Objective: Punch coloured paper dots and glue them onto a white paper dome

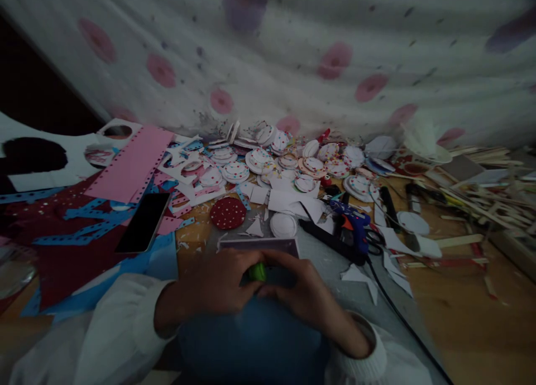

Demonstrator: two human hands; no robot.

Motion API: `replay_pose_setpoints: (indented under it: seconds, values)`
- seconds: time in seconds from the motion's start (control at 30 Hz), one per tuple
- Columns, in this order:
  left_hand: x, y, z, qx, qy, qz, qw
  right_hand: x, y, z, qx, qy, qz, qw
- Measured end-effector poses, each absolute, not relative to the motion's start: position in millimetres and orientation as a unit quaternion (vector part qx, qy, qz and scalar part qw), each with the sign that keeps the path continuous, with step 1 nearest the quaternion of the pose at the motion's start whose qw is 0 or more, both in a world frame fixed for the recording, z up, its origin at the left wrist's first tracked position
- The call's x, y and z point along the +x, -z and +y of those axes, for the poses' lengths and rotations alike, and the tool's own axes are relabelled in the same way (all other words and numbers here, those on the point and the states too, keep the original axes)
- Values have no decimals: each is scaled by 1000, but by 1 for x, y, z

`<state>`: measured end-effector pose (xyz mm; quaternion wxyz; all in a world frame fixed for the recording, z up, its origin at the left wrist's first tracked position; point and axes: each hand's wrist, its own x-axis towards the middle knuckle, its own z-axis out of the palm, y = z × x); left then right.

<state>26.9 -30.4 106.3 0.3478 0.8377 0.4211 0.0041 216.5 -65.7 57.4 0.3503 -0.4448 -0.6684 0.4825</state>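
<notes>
Just past my knees, both hands meet around a small, rounded green object whose kind I cannot make out. My left hand closes on it from one side, fingers bent. Thumb and fingers of my right hand curve around its other side, so much of it is hidden. Directly beyond the hands is the pale edge of a shallow tray or frame. A dark red dotted disc and a white paper disc lie farther back.
A blue hot glue gun with a trailing cord lies on the right, near scissors and wooden sticks. At left, a phone rests on coloured sheets. Several dotted paper discs pile up before a flowered curtain.
</notes>
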Motion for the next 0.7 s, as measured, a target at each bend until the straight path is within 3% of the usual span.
replay_pose_setpoints:
  seconds: [0.17, 0.3, 0.57, 0.7]
  values:
    - [23, -109, -19, 815, -28, 377, 440, 236, -72, -64, -431, -468, -710, 303]
    - [17, -111, -17, 812, -6, 387, 437, 247, -79, -64, -494, -444, -706, 245]
    - [8, -121, -15, 795, 6, 364, 485, 250, -74, -65, -512, -414, -697, 285]
    - [11, -116, -19, 781, 0, 372, 501, 248, -81, -70, -454, -370, -744, 322]
